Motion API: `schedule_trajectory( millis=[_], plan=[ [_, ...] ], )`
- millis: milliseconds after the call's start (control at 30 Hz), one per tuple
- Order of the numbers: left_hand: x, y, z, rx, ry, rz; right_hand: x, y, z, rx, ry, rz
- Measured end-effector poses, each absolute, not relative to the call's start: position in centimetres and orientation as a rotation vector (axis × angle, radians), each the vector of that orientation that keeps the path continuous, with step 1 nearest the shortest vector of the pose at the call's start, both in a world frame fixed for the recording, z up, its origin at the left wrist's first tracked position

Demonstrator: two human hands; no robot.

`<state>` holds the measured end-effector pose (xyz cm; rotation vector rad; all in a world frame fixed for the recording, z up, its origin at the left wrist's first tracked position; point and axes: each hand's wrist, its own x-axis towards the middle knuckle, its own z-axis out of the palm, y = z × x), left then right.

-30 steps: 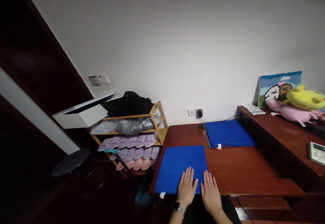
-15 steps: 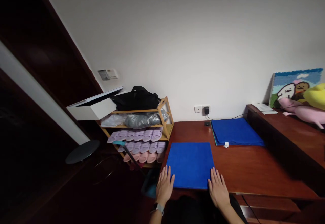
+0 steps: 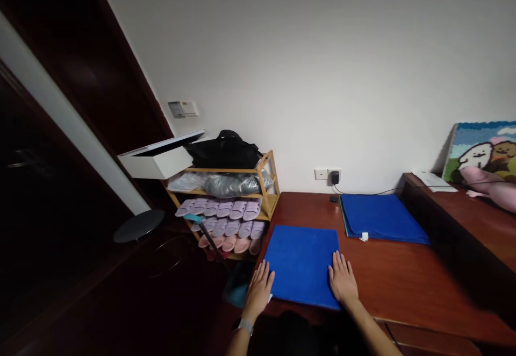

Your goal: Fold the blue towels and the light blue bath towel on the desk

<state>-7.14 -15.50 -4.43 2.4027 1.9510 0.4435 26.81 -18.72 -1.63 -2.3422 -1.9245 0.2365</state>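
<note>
Left hand (image 3: 259, 290) and right hand (image 3: 343, 279) lying flat, fingers extended, gripping nothing, touching opposite side edges of blue cloth (image 3: 302, 264); cloth lying between, extending forward; neither hand clearly nearer.

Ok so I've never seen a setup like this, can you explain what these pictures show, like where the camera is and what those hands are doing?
There's no robot here, just a person's left hand and right hand, both bare. One camera worn on the head looks forward and down, so you see roughly what the person sees.

On the reddish-brown desk lies a flat blue cloth. Behind it and to the right is a folded blue cloth with a white tag.

The hands rest open at the left and right edges of the nearer cloth, and neither is gripping anything.
</note>
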Motion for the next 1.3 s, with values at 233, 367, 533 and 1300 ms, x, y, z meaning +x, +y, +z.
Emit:
schedule_trajectory(
  millis=[233, 367, 533, 1300],
  plan=[
    [3.9, -14.0, -0.7, 2.590, 1.648, 0.523, 26.7, -18.6, -2.8, -2.348, -1.887, 0.232],
    [12.8, -13.6, -1.3, 2.650, 1.378, 0.379, 26.9, -18.7, -3.2, -2.363, -1.909, 0.187],
    [12.8, -12.5, -2.6, 2.629, 1.420, 0.331, 27.0, -18.6, -4.0, -2.360, -1.920, 0.165],
    [-3.8, -8.8, -3.3, 2.517, 2.139, 0.326, 29.7, -10.3, -2.6, -2.284, -1.854, 0.296]
  ],
)
